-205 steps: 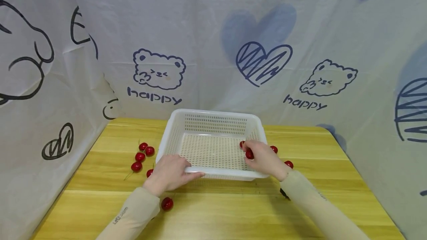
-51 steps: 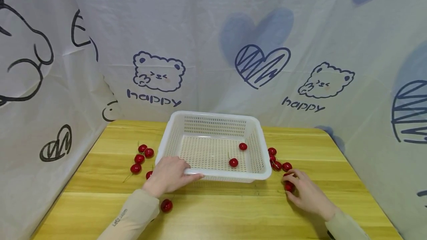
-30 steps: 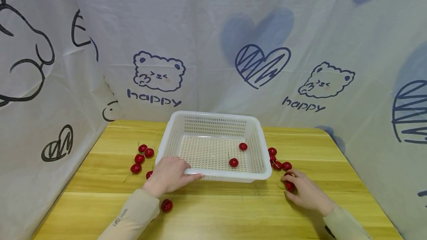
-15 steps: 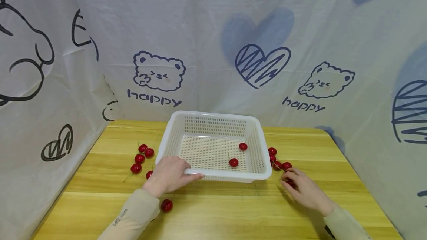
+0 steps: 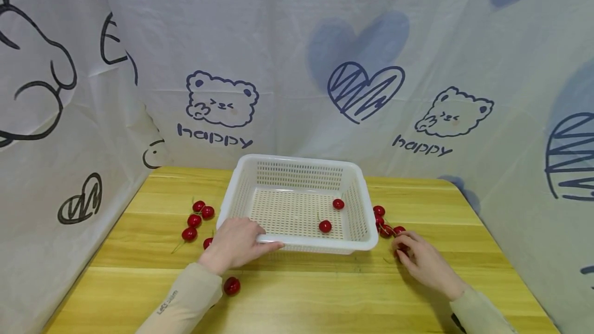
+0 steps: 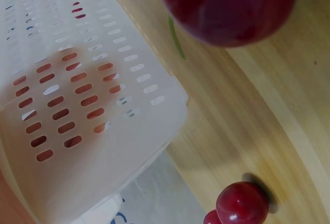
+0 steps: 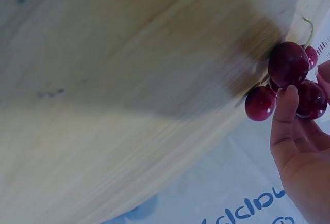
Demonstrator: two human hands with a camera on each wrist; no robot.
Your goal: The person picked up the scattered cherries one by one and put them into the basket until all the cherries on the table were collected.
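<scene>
A white perforated plastic basket (image 5: 306, 245) stands mid-table. My left hand (image 5: 235, 243) grips its front-left corner, thumb lying along the front rim; fingers show through the holes in the left wrist view. Two red cherries lie inside, one cherry (image 5: 325, 226) carrying a stem. Right of the basket, my right hand (image 5: 426, 263) pinches a dark red cherry (image 7: 287, 64) between thumb and fingers, low over the table. Another cherry (image 7: 311, 100) sits against the fingers, and more cherries cluster behind. In the head view the fingers mostly hide the pinched cherry.
Several cherries (image 5: 194, 220) lie left of the basket, one partly behind the left hand. A single cherry (image 5: 232, 286) rests near the left sleeve. More cherries (image 5: 385, 230) lie against the basket's right side. A printed white curtain (image 5: 297, 66) hangs behind the wooden table (image 5: 315, 298).
My right hand has left the basket, where two cherries now lie, and gone to the cherries at right. Lately its fingers have shifted around a cherry there. The left hand stays put.
</scene>
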